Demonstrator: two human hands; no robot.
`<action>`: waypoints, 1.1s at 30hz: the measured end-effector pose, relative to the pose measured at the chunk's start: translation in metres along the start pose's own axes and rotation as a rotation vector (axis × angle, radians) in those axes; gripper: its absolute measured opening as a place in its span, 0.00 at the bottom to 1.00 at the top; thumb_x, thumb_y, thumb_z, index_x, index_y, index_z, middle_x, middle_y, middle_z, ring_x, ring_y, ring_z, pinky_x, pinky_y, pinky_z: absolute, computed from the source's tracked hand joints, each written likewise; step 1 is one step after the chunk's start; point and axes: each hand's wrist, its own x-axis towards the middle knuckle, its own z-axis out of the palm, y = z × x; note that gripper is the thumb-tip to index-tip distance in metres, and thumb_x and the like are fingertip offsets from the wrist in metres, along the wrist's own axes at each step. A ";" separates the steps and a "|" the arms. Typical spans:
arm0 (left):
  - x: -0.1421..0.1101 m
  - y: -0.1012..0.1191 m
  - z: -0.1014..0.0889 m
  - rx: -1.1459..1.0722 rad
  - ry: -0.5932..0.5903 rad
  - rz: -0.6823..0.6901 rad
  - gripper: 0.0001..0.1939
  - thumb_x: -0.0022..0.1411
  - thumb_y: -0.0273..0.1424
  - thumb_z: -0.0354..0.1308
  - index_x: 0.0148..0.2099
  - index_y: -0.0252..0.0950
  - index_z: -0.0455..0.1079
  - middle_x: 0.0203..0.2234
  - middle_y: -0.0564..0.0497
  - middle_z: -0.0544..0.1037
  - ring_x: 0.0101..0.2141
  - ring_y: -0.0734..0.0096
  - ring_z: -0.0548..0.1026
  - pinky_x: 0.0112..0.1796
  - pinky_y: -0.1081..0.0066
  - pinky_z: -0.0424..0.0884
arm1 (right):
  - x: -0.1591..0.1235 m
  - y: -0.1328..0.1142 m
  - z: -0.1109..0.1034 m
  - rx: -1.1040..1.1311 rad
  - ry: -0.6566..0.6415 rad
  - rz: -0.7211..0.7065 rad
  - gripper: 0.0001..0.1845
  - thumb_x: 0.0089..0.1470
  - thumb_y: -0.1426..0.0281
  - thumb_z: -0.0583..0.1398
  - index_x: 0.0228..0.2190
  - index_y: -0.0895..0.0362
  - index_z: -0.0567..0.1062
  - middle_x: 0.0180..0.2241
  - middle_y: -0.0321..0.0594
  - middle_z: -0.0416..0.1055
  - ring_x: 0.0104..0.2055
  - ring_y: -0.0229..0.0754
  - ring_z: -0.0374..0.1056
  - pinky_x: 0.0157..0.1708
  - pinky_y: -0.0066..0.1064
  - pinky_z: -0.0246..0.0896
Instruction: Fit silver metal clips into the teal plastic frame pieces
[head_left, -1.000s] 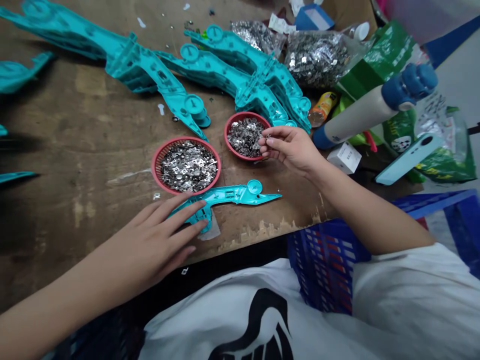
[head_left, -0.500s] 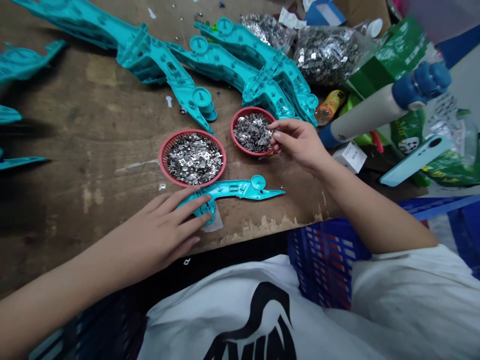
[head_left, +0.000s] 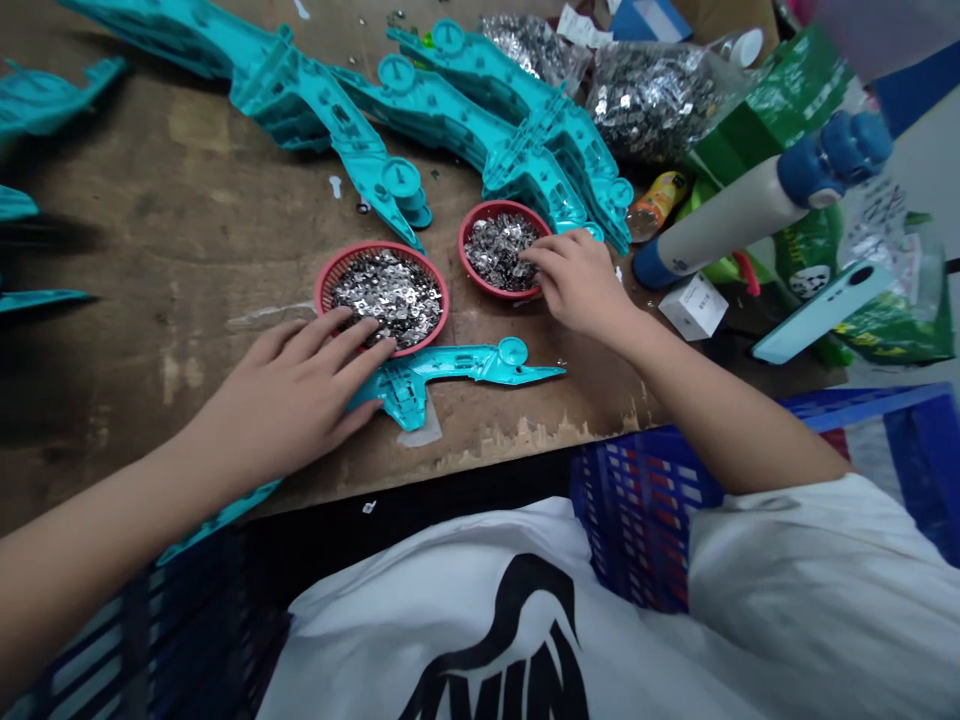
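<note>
My left hand (head_left: 300, 390) has its fingers spread, with the fingertips over the near left rim of a large red basket (head_left: 324, 315) of small silvery metal clips (head_left: 390, 305). Beneath that hand lies a teal plastic part (head_left: 457, 362), its middle partly covered; a teal end (head_left: 221, 518) juts past the table edge below the wrist. At the right rim of a smaller red basket (head_left: 466, 262), also filled with metal clips (head_left: 501, 250), my right hand (head_left: 581, 280) has its fingers curled down to the clips. What its fingertips pinch, if anything, is hidden.
Several long teal parts (head_left: 300, 95) lie across the back of the table (head_left: 187, 240). Bags of metal clips (head_left: 652, 100), a bottle (head_left: 750, 200), a white box (head_left: 694, 305) and a pale blue phone (head_left: 821, 312) stand at right. A blue crate (head_left: 637, 520) is below the edge.
My left hand has shifted up and left from the teal part toward the large basket's rim. My right hand has turned its fingers down into the small basket. The view has shifted slightly.
</note>
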 end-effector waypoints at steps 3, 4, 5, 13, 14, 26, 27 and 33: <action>0.003 -0.005 0.003 -0.029 -0.016 -0.012 0.31 0.91 0.44 0.48 0.82 0.35 0.75 0.81 0.30 0.77 0.81 0.26 0.74 0.73 0.30 0.77 | 0.001 0.002 0.003 -0.030 -0.051 0.017 0.32 0.82 0.67 0.56 0.78 0.57 0.82 0.75 0.62 0.78 0.74 0.77 0.69 0.75 0.76 0.66; 0.003 -0.006 0.004 -0.043 -0.016 -0.016 0.31 0.91 0.44 0.48 0.82 0.36 0.76 0.81 0.31 0.77 0.81 0.26 0.74 0.73 0.30 0.76 | 0.002 0.002 0.004 -0.024 -0.066 0.006 0.32 0.82 0.66 0.56 0.78 0.57 0.82 0.75 0.62 0.78 0.74 0.76 0.69 0.76 0.75 0.65; 0.004 -0.006 0.004 -0.057 -0.015 -0.021 0.31 0.90 0.44 0.48 0.81 0.37 0.77 0.82 0.32 0.77 0.81 0.27 0.74 0.73 0.30 0.76 | 0.003 0.002 0.005 -0.010 -0.079 -0.011 0.32 0.83 0.65 0.57 0.78 0.58 0.82 0.74 0.62 0.78 0.75 0.76 0.69 0.78 0.73 0.65; 0.007 -0.005 0.003 -0.080 -0.034 -0.057 0.31 0.89 0.44 0.50 0.79 0.35 0.81 0.82 0.32 0.77 0.82 0.28 0.73 0.76 0.31 0.72 | 0.003 -0.011 -0.008 0.114 -0.220 -0.142 0.29 0.82 0.57 0.64 0.72 0.60 0.87 0.67 0.64 0.81 0.70 0.71 0.76 0.74 0.63 0.72; 0.007 -0.005 0.004 -0.078 -0.036 -0.060 0.32 0.89 0.44 0.50 0.79 0.35 0.81 0.82 0.32 0.77 0.82 0.29 0.72 0.76 0.31 0.72 | 0.002 -0.013 -0.009 0.132 -0.231 -0.158 0.28 0.83 0.58 0.62 0.71 0.60 0.87 0.65 0.63 0.82 0.68 0.69 0.77 0.73 0.61 0.73; 0.006 -0.007 -0.003 -0.200 0.002 -0.081 0.27 0.87 0.42 0.57 0.80 0.47 0.79 0.83 0.39 0.77 0.83 0.29 0.71 0.80 0.25 0.67 | 0.002 -0.017 -0.011 0.130 -0.197 -0.204 0.20 0.75 0.73 0.59 0.53 0.54 0.92 0.54 0.55 0.88 0.58 0.64 0.82 0.62 0.55 0.77; 0.006 -0.006 -0.006 -0.196 -0.006 -0.096 0.26 0.88 0.41 0.57 0.80 0.47 0.79 0.84 0.41 0.75 0.84 0.30 0.69 0.81 0.26 0.66 | 0.002 -0.017 -0.012 0.118 -0.204 -0.203 0.20 0.75 0.73 0.59 0.53 0.54 0.91 0.54 0.55 0.88 0.59 0.65 0.81 0.63 0.56 0.76; 0.001 -0.003 -0.017 -0.212 -0.064 -0.146 0.26 0.91 0.39 0.55 0.82 0.42 0.75 0.89 0.47 0.67 0.88 0.32 0.61 0.87 0.25 0.55 | 0.002 -0.017 -0.013 0.067 -0.201 -0.160 0.15 0.72 0.72 0.64 0.51 0.51 0.90 0.52 0.51 0.89 0.61 0.68 0.81 0.62 0.58 0.75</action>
